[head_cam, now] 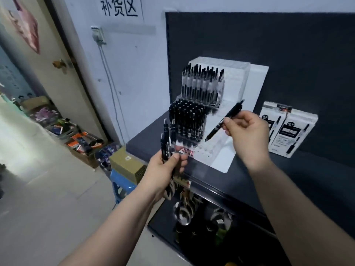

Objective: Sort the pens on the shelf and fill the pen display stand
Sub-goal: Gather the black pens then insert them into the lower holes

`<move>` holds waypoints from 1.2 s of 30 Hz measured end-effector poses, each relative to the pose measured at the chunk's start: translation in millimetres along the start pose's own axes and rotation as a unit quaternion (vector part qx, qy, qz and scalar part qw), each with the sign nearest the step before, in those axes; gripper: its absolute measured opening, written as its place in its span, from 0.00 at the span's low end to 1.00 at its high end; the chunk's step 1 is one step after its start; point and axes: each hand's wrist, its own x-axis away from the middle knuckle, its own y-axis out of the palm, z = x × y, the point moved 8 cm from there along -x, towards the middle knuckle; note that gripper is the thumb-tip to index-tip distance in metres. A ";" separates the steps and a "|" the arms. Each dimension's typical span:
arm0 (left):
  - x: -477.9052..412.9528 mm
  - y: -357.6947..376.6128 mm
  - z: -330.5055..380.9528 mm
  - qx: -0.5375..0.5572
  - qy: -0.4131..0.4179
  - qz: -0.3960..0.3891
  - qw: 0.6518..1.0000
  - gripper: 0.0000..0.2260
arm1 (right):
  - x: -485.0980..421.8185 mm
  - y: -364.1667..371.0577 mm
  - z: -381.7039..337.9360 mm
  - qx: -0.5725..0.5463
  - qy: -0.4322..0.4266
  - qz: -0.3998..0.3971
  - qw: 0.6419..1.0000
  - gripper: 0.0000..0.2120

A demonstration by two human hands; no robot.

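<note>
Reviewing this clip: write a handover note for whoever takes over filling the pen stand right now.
Left hand grips a bundle of black pens.
Right hand pinches a single pen, tip down above the display stand.
Done: two tiers partly hold standing pens.
Left: empty holes beside them. Two pen boxes stand on the shelf.
</note>
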 end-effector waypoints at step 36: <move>-95.8 -28.9 22.4 0.002 -0.073 -0.288 0.955 0.08 | 13.4 94.2 12.5 0.308 -0.089 0.171 0.932 0.06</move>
